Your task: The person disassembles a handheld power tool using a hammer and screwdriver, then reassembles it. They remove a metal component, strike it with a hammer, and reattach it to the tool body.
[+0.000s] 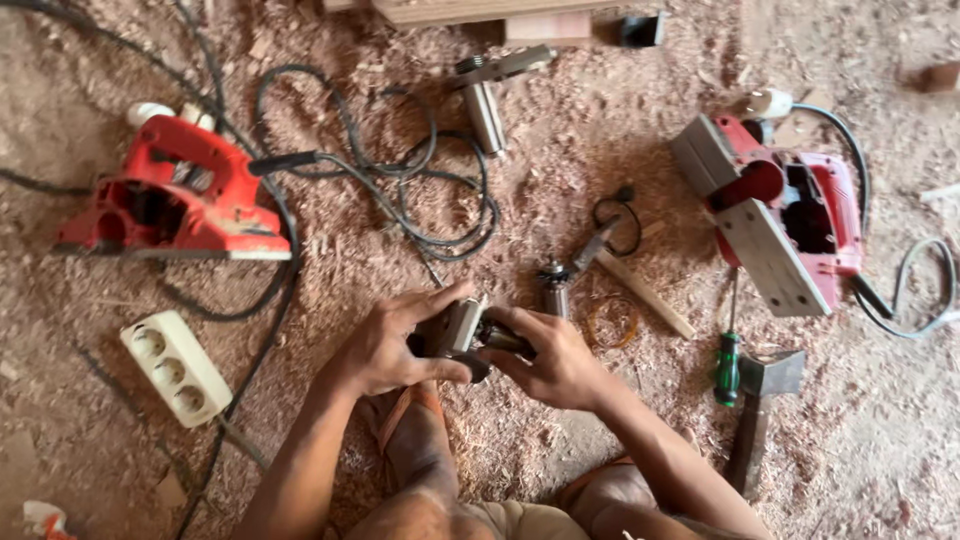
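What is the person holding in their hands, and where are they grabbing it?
A small grey metal machine part. The left hand grips its blocky body; the right hand holds the dark end sticking out.

Only one thing looks like a package: a small crumpled white and red wrapper (40,518) in the bottom left corner. It lies on the sawdust floor (560,150), partly cut by the picture edge. The left red planer (180,195) carries a small grey patch, maybe a label, but it is too blurred to tell.
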